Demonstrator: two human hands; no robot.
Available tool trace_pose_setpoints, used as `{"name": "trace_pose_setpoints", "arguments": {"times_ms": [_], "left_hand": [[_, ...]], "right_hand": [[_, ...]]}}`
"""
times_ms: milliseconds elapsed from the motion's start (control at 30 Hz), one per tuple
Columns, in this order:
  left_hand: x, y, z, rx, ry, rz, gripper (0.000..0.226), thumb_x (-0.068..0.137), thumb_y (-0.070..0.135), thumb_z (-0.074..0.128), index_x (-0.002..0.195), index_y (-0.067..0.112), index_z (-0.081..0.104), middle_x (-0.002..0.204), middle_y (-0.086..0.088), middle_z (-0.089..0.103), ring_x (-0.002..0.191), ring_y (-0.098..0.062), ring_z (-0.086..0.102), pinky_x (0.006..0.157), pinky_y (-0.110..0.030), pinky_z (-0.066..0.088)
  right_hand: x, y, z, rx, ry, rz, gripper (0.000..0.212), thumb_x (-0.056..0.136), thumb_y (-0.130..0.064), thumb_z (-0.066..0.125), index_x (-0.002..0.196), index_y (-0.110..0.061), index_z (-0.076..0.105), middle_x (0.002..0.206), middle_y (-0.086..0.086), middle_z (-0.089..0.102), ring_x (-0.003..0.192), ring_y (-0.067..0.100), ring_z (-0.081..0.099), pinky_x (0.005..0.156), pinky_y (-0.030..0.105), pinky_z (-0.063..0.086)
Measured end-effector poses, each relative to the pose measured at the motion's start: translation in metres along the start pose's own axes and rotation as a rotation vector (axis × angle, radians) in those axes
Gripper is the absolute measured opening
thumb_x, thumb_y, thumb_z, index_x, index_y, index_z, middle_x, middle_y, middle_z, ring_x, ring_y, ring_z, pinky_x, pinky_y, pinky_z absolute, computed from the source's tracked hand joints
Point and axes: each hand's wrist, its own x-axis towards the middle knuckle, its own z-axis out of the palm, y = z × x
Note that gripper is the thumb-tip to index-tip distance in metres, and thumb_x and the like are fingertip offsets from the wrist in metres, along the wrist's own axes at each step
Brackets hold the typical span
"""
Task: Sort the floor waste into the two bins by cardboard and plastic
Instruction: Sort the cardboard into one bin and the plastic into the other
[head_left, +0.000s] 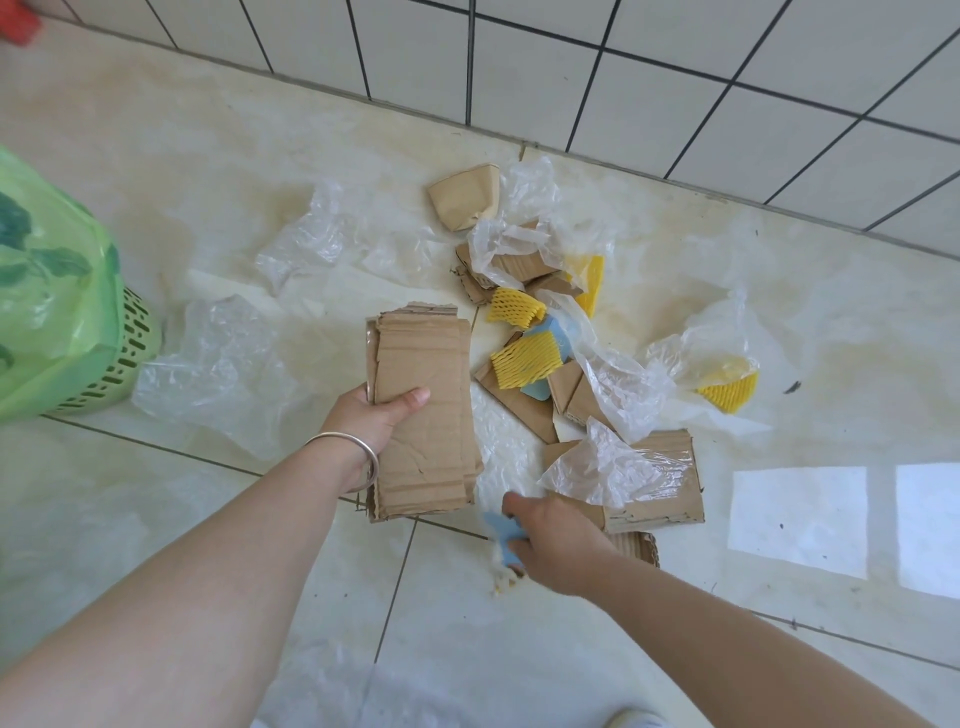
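Note:
My left hand (371, 415) grips a stack of brown cardboard pieces (423, 415), held flat above the floor. Low at the centre, my right hand (550, 540) is closed on a blurred blue piece (501, 535) with something yellow under it. Just beyond that hand lies a cardboard slab (670, 499) under a clear plastic bag (602, 467). More cardboard scraps (524, 405), yellow foam nets (524, 358) and clear plastic bags (618, 384) are scattered over the floor towards the wall. A folded cardboard piece (465, 200) lies nearest the wall.
A green slotted bin (127, 358) lined with a green plastic bag (47, 291) stands at the left edge. Clear plastic sheets (218, 364) lie between it and the cardboard stack. A white tiled wall (675, 67) bounds the far side. A red object (18, 21) shows top left.

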Motion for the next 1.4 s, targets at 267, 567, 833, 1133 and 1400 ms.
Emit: {"name": "trace_pose_setpoints", "arguments": {"times_ms": [267,567,833,1133,1400], "left_hand": [[0.003,-0.004,0.002,0.032,0.004,0.003,0.010,0.080,0.018,0.072,0.083,0.022,0.063,0.085,-0.001,0.068,0.074,-0.016,0.065,0.064,-0.026,0.052],[0.008,-0.013,-0.005,0.068,0.002,-0.038,0.011,0.080,0.020,0.072,0.089,0.020,0.065,0.089,-0.004,0.071,0.078,-0.022,0.068,0.072,-0.031,0.055],[0.013,-0.022,-0.007,0.118,0.011,-0.058,0.013,0.079,0.023,0.073,0.089,0.022,0.067,0.094,-0.005,0.071,0.086,-0.025,0.068,0.084,-0.037,0.054],[0.016,-0.025,-0.001,0.158,0.014,-0.066,0.014,0.078,0.024,0.074,0.089,0.023,0.065,0.100,-0.007,0.071,0.094,-0.027,0.068,0.092,-0.042,0.053],[0.014,-0.022,0.005,0.152,0.004,-0.051,0.022,0.079,0.022,0.073,0.099,0.019,0.066,0.101,-0.008,0.071,0.093,-0.026,0.067,0.088,-0.036,0.052]], "right_hand": [[0.028,0.014,-0.048,0.096,0.489,0.238,0.019,0.092,-0.018,0.050,0.103,-0.007,0.061,0.107,0.012,0.061,0.099,0.030,0.055,0.067,0.028,0.035],[0.055,0.033,-0.078,-0.237,0.373,0.214,0.040,0.092,-0.023,0.054,0.132,-0.025,0.051,0.154,0.000,0.022,0.145,0.020,0.009,0.112,0.033,0.028],[0.062,0.042,-0.082,-0.449,0.319,0.198,0.039,0.093,-0.025,0.051,0.132,-0.018,0.051,0.149,0.003,0.027,0.144,0.024,0.012,0.117,0.033,0.011],[0.061,0.048,-0.082,-0.516,0.297,0.177,0.025,0.090,-0.022,0.058,0.113,-0.027,0.064,0.132,0.003,0.036,0.119,0.028,0.036,0.101,0.030,0.037],[0.054,0.046,-0.099,-0.431,0.308,0.232,0.025,0.093,-0.022,0.054,0.116,-0.016,0.062,0.111,0.006,0.055,0.114,0.024,0.041,0.080,0.027,0.042]]}}
